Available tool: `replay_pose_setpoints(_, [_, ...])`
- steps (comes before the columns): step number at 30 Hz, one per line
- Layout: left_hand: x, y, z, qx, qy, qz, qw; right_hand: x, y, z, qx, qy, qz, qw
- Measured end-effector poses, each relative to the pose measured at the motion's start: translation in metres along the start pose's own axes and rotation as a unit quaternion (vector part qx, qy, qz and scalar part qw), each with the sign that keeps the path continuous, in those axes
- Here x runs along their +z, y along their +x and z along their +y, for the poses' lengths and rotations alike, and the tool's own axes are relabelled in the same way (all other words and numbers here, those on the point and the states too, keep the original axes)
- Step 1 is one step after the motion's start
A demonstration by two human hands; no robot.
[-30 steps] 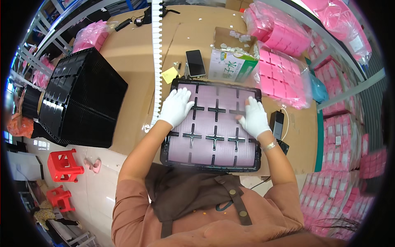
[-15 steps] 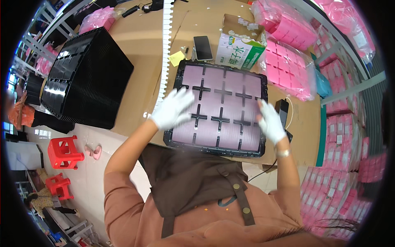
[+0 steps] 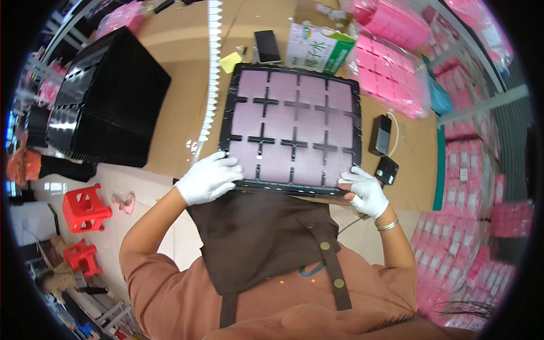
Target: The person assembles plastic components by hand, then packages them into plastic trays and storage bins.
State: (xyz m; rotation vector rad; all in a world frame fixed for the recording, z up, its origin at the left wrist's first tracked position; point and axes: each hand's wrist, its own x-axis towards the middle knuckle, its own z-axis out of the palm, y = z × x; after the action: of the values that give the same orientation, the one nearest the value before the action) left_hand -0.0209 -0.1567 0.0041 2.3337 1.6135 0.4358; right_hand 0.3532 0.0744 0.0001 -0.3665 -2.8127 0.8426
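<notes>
A black plastic tray [image 3: 228, 126] with cross-shaped dividers lies in front of me on the table. Pinkish-purple sheet-like pieces [image 3: 290, 173] fill its compartments. My left hand [image 3: 211, 177], in a white glove, has its fingers over the tray's near left corner and grips the rim there. At the near right corner my right hand [image 3: 365, 191], gloved too, closes its thumb and fingers on the rim. The tips of its thumb and a finger show bare. What lies under the tray is hidden.
A tall stack of black trays [image 3: 127, 93] stands at left. Beyond the tray are a yellow note [image 3: 230, 62], a phone [image 3: 267, 47] and a cardboard box [image 3: 317, 48]. Pink bagged pieces [image 3: 388, 73] and a power bank [image 3: 382, 136] with cable sit at right. A white toothed strip [image 3: 212, 73] crosses the table.
Both hands have come down from over the tray's sides to its near corners and closed on the rim. The whole table appears shifted slightly up and left in view.
</notes>
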Motion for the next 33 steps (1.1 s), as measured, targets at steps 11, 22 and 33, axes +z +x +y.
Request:
replay_pose_setpoints(11, [0.060, 0.005, -0.016, -0.446, -0.115, 0.340, 0.820, 0.058, 0.001, 0.019, 0.285, -0.089, 0.328, 0.896])
replay_pose_setpoints(22, [0.024, -0.006, 0.033, -0.396, -0.406, 0.527, 0.633, 0.003, 0.027, -0.052, 0.055, 0.187, 0.529, 0.826])
replay_pose_setpoints(33, [-0.224, -0.128, 0.138, -0.242, 0.329, 0.693, 0.594, 0.007, 0.123, -0.068, -0.021, 0.218, 0.257, 0.941])
